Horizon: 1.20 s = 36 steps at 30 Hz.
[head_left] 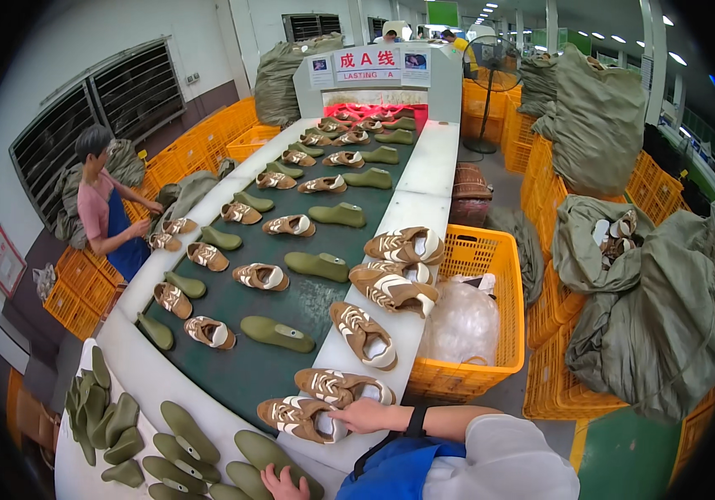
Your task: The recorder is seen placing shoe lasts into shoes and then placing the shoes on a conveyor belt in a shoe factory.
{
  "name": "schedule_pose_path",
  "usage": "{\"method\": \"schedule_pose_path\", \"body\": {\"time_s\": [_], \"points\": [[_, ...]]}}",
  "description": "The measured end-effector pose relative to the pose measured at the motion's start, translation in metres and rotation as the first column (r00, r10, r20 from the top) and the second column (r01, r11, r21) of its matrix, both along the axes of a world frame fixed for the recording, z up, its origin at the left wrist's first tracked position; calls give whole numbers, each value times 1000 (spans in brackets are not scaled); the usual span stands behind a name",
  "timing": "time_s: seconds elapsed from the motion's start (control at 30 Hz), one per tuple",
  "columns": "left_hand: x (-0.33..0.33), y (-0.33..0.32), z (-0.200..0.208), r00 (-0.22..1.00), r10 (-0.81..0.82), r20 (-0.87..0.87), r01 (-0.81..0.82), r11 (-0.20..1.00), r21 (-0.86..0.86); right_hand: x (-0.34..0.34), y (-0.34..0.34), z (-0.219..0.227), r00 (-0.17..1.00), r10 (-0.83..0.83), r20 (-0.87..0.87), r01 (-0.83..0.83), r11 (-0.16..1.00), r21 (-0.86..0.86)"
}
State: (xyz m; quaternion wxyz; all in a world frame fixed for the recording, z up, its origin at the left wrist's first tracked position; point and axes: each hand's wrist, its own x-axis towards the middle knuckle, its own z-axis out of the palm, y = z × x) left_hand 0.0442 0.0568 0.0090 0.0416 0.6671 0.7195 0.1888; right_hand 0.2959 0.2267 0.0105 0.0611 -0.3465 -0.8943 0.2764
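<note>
My right hand (363,415) grips a brown and white sneaker (291,416) by its heel opening, with a finger over the collar. That sneaker lies at the near end of the conveyor's white right ledge. Right behind it sits another brown sneaker (334,385). At the lower edge, my left hand (283,483) rests with its fingers apart against a green shoe last (267,452); part of this hand is cut off by the frame. Several more green lasts (189,431) lie on the white table to the left of it.
A dark green conveyor belt (274,250) carries rows of sneakers and lasts. More sneakers (395,286) stand on its right ledge, beside an orange crate (507,283) holding clear plastic. A co-worker (107,200) handles sneakers on the left. Crates with grey-green sacks (649,317) line the right.
</note>
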Motion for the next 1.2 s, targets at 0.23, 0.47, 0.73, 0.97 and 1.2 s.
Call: {"method": "schedule_pose_path", "body": {"time_s": [0.23, 0.47, 0.73, 0.97, 1.2], "points": [[3, 0, 7, 1000, 10, -26, -12, 999, -49, -3, -4, 4, 997, 57, 43, -57, 998, 1], [4, 1, 8, 1000, 18, -23, -19, 998, -53, 8, -5, 22, 997, -72, -31, 75, 989, 126], [1, -1, 5, 999, 8, -38, -9, 999, -31, 47, 2, 29, 927, -109, 358, 56, 986, 155], [1, -1, 5, 999, 3, -40, -4, 999, -32, 45, -1, 19, 926, -124, 358, 54, 979, 199], [3, -2, 8, 999, -4, -49, 3, 1000, -22, 58, 10, 23, 881, -57, 470, -1, 993, 122]]}}
